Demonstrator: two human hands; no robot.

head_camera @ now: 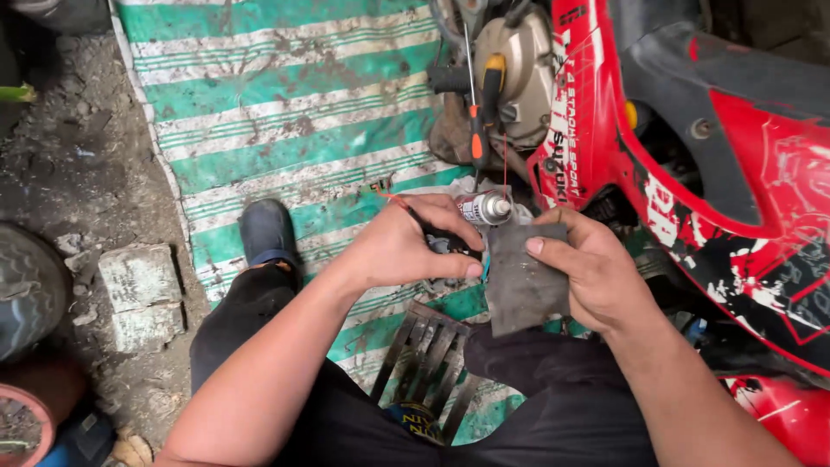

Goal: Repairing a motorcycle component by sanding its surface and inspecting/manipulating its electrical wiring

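Left hand clenches a small dark part, right hand pinches a grey rag, and the spray can lying just beyond risks a knock.

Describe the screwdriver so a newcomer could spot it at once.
Start at the red motorbike fairing on the right. Just left of it, against the grey engine casing, stands the screwdriver, above the spray can. Its orange-and-black handle and thin upright shaft set it apart.
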